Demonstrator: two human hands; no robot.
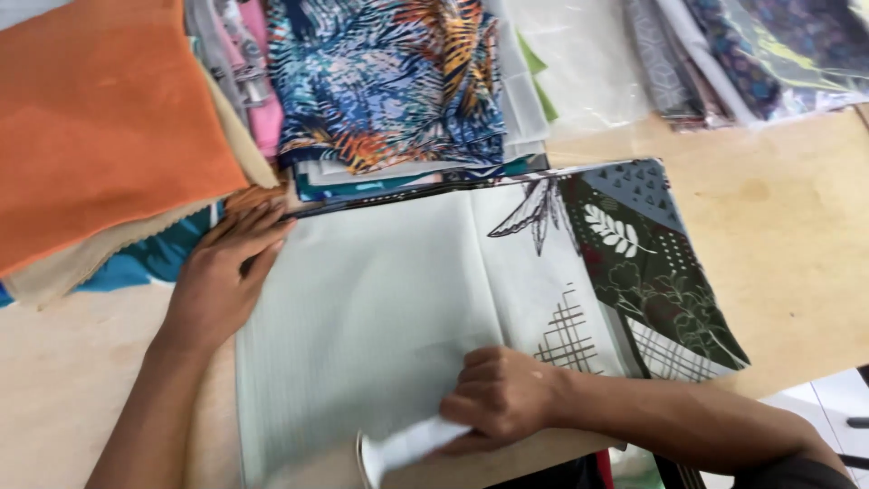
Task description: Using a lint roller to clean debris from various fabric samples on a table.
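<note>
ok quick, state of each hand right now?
Left hand: open, flat on the pale green cloth at its edge.
Right hand: closed around a white handle-like object, pressing on the cloth.

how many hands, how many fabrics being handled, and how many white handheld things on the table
hands: 2, left hand and right hand
pale green folded fabric: 1
patterned dark green fabric: 1
white object gripped in right hand: 1
total: 5
</note>
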